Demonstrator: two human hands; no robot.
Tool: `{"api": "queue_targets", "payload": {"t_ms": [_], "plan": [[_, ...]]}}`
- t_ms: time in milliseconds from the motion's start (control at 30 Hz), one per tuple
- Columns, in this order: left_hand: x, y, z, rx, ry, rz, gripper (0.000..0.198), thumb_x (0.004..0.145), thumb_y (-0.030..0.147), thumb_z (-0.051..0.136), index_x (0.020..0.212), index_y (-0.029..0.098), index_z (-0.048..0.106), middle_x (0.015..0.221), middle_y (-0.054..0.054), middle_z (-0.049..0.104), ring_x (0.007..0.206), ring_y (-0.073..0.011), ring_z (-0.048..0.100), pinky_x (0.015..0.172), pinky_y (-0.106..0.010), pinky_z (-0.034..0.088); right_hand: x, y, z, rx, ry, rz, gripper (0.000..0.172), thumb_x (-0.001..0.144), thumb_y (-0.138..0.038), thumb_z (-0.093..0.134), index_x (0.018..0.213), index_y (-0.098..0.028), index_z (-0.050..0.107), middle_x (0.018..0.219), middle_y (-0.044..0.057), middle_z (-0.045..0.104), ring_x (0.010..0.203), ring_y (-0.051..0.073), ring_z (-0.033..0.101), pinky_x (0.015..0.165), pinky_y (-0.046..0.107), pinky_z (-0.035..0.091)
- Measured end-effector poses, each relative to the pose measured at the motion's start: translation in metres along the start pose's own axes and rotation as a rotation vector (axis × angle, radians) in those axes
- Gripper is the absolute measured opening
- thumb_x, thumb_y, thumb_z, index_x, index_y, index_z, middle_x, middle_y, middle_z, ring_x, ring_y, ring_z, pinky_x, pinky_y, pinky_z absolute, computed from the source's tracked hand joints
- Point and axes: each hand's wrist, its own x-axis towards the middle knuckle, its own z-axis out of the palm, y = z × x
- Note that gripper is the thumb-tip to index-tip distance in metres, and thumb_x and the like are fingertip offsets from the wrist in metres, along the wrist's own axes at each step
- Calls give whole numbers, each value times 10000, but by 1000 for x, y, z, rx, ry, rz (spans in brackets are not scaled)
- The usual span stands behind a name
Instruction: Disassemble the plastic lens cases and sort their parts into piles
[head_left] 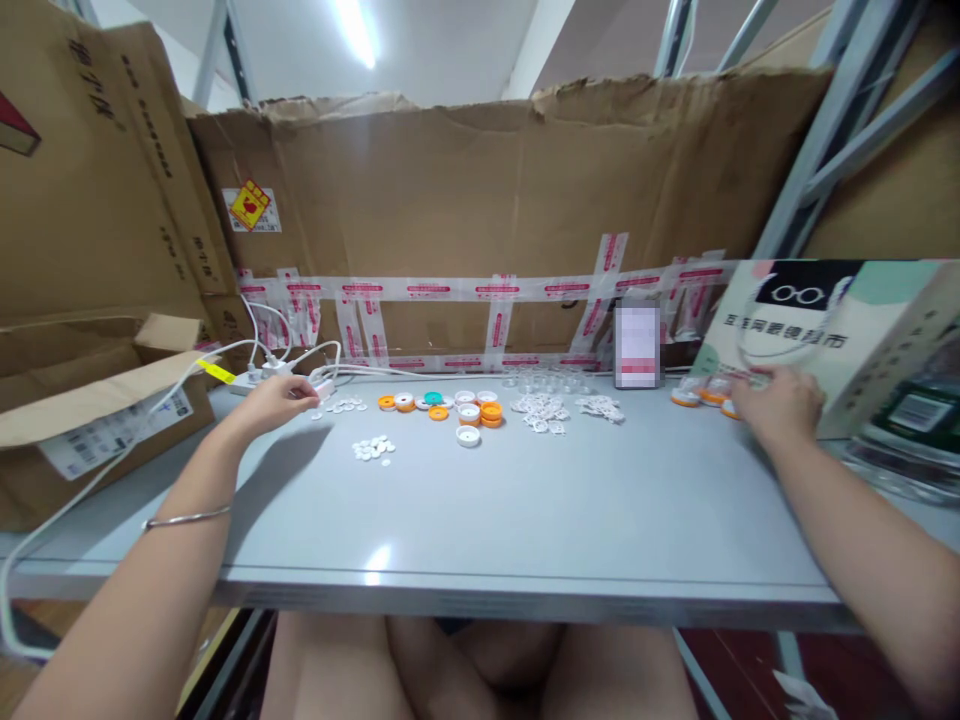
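Note:
My left hand hovers above the left side of the table, thumb and fingers pinched together. Whether something small is in that pinch I cannot make out. Small white pieces lie just right of it, with a pile of white discs nearer me. On the far right, my right hand has its fingers curled on an orange-and-white round piece with a clear top. Similar round pieces stand beside it. Mid-table sit orange, white and green round parts, some stacked.
White lattice-like parts and clear caps lie right of centre. A phone leans at the back. Left stand an open carton and a cabled power strip; right, a printed bag and a large clear bottle.

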Motion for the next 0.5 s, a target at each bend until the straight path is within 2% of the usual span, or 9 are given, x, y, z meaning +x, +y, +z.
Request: {"api": "queue_targets", "payload": {"t_ms": [233,400,500], "plan": [[4,-20,9,-35,-15,-46,265,560,427,561,660,191,629,678,-15,685,720,-208,619,610,-234,446,-5,-5,4,-43,-156,28,300,775,-255,495,1011,-118,619,867,190,560,810,255,500,657,338,381],[4,-16,16,-41,-23,-21,217,560,372,558,652,188,627,667,-21,678,693,-205,614,626,-250,458,-7,-10,0,-103,-149,39,276,743,-188,508,979,-79,601,940,227,510,630,188,493,570,321,378],[7,-13,23,-26,-17,10,190,571,339,543,648,183,619,672,-30,669,692,-206,607,644,-265,455,-5,-17,-2,-101,-124,-87,183,675,-156,559,844,-108,612,824,177,527,526,152,477,512,310,366]]}}
